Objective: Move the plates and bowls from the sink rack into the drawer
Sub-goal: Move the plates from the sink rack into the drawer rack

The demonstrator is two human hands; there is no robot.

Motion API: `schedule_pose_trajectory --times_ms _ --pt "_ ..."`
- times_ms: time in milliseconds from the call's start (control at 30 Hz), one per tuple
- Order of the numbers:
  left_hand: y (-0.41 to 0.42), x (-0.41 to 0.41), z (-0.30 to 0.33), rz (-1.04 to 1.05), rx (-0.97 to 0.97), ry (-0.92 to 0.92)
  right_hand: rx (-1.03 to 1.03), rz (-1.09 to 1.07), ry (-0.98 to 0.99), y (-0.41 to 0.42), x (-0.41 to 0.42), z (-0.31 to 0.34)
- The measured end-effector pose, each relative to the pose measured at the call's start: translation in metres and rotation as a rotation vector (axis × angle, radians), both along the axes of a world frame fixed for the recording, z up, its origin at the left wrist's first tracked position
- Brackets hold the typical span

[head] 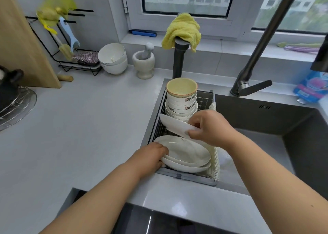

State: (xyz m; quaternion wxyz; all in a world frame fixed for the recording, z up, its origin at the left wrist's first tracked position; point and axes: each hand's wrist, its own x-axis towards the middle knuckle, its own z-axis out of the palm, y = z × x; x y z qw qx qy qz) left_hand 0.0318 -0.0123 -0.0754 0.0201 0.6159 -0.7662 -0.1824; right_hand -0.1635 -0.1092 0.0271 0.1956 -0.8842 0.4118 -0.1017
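At the left end of the sink, the wire sink rack (pixel 205 100) holds the dishes: a tall stack of bowls (pixel 181 100) at the far end, topped by one with a pale yellow inside, and two white plates (pixel 186 153) nested at the near end. The left hand (pixel 152 156) is closed on the left rim of these stacked plates, fingers curled over the edge and partly hidden beneath it. The right hand (pixel 208 127) is pinched on the rim of a single tilted plate (pixel 174 125), which hangs just above the stack with its far edge close to the bowls; whether it touches them cannot be told. The drawer is not clearly in view; only a dark surface shows at the bottom edge below the counter (pixel 79 127). The step in hand looks like gathering the plates into one pile before carrying them off. To do it well, the tilted plate should probably be lowered flat and centred onto the two below rather than slid, so no rim chips and the bowls are not nudged. The left hand's grip is one-sided, so the right hand would best move under the opposite rim before any lift, sharing the weight. The plates may be wet and slippery, and a tall bowl stack could topple if knocked.
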Motion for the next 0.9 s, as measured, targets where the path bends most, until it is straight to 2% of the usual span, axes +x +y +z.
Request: schedule_pose_trajectory --times_ms 300,500,667,900 --pt "-0.006 0.004 -0.01 -0.108 -0.149 -0.145 0.06 -0.037 -0.1 0.007 -0.007 0.018" --pt "-0.011 0.01 -0.014 -0.179 -0.174 -0.249 0.059 -0.067 -0.119 0.013 -0.007 0.022" --pt "-0.01 0.01 -0.014 -0.129 -0.12 -0.141 0.053 -0.08 -0.12 0.016 -0.006 0.029" --pt "0.0 0.006 0.0 -0.011 -0.018 -0.085 0.047 -0.077 -0.214 0.026 -0.001 0.039"
